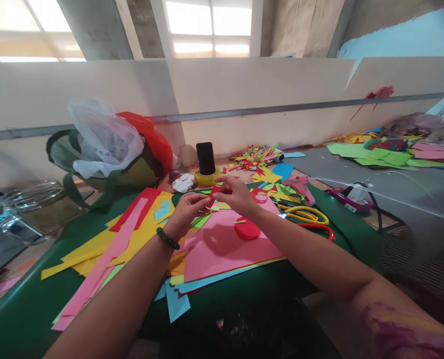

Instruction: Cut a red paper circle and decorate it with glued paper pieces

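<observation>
My left hand [188, 212], with a dark beaded bracelet [168, 239] on its wrist, pinches a small red paper piece [214, 195] from the left. On the other side of that piece, my right hand [236, 193] has its fingertips closed on it too. Both hands hover over a stack of coloured paper topped by a pink sheet [222, 249]. A rounded red paper cutout [247, 229] lies on the sheet below my right wrist. Thin green paper strips [201, 220] are just under my fingers. The piece's exact shape is partly hidden by my fingers.
Yellow-handled scissors [307, 214], a red handle [322, 229] and a pink glue gun [301, 188] lie to the right. A phone [206, 158] stands upright on a yellow roll [207, 178] behind. Yellow paper strips [135, 239] and a bag [132, 172] are at left.
</observation>
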`<state>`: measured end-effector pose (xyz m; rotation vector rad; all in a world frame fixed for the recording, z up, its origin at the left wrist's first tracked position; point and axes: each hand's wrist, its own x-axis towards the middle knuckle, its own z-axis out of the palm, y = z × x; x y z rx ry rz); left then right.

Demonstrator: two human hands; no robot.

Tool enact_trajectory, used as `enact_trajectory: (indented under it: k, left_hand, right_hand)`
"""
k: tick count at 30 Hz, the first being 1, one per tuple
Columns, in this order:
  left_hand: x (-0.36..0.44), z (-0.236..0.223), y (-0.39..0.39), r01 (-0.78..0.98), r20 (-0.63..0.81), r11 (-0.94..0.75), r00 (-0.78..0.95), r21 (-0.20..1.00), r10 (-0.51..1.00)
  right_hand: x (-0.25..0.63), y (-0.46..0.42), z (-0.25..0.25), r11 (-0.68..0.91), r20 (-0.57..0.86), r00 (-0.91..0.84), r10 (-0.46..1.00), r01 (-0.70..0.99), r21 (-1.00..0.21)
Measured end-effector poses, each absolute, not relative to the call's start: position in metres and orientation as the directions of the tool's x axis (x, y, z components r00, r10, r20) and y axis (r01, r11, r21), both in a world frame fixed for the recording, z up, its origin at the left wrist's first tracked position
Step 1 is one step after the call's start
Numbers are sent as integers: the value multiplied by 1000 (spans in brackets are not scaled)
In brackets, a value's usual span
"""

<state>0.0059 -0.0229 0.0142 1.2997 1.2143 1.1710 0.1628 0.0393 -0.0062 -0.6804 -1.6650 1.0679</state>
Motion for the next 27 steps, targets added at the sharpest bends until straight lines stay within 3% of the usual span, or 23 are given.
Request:
enact_trajectory:
  k: [27]
  left_hand:
    - [6, 8, -20, 24, -27, 26, 34, 999, 999]
  right_hand:
    - [158, 44, -15, 464, 455, -270, 849, -34, -885]
